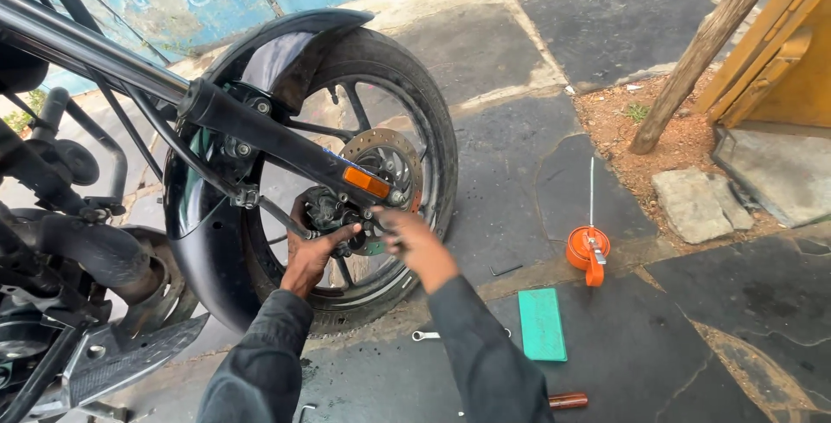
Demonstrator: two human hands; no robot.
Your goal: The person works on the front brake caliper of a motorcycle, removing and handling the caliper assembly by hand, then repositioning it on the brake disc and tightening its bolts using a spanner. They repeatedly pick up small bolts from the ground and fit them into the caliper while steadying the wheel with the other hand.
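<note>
A motorcycle's front wheel (424, 120) with a drilled brake disc (407, 150) and black fork leg (277, 137) fills the left half of the view. My left hand (310, 254) reaches through the spokes and grips the black brake caliper (327, 211) beside the disc. My right hand (415, 239) presses on the caliper's lower end near the axle, fingers curled around a small part that I cannot make out. Both arms wear dark sleeves.
On the stone paving lie an orange oil can (588, 250) with a long spout, a green flat box (542, 323), a small spanner (426, 335) and a brown-handled tool (567, 401). A wooden post (697, 55) and yellow structure (779, 51) stand at right.
</note>
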